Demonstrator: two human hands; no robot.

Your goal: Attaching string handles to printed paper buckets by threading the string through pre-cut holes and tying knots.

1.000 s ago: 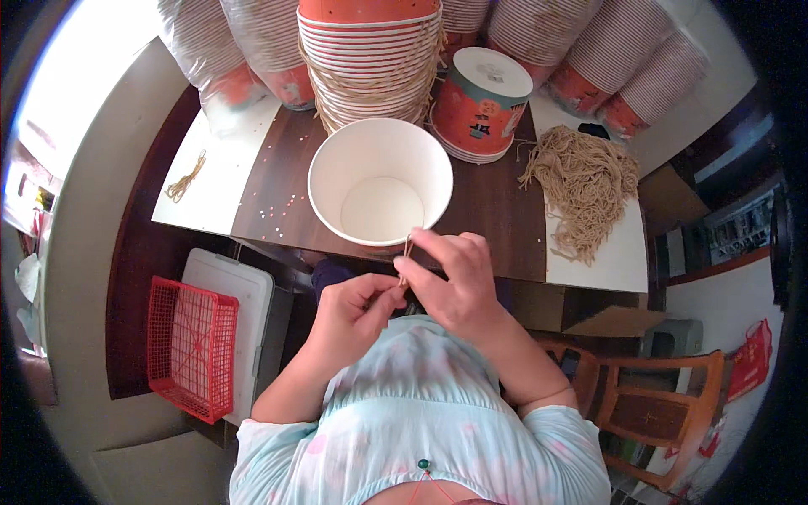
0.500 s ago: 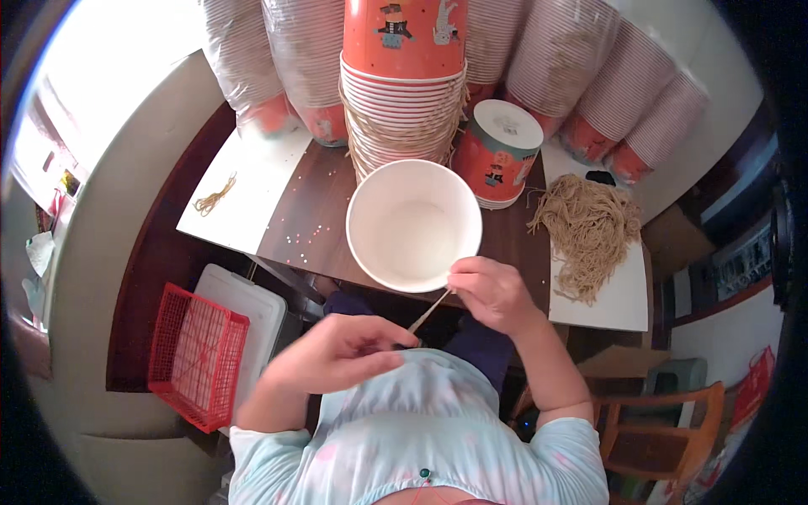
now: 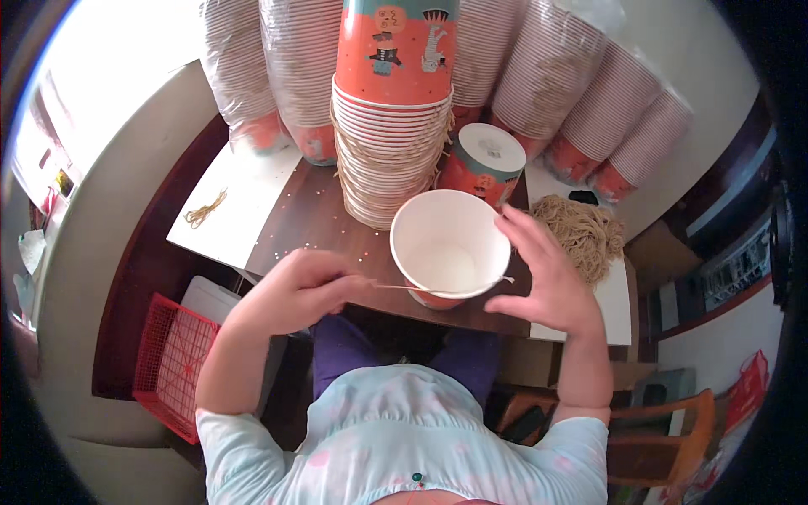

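A paper bucket, white inside, stands on the near part of the brown table with its mouth up. My left hand is closed at the bucket's left, pinching one end of a thin tan cord. That cord stretches across the near side of the bucket's rim, and its short free end sticks out at the right. Around the bucket's right side, my right hand has fingers and thumb spread apart. Its fingertips lie beside the rim; whether they touch it I cannot tell.
Behind the bucket rises a tall stack of nested buckets with cords hanging around them. An upturned bucket stands beside it. Tan cords lie heaped at the right. Bagged bucket stacks line the back. A red basket sits lower left.
The bucket sits farther right and nearer. My right hand has let go of the cord and spread its fingers. My left hand has moved up and left, drawing the cord across the rim.
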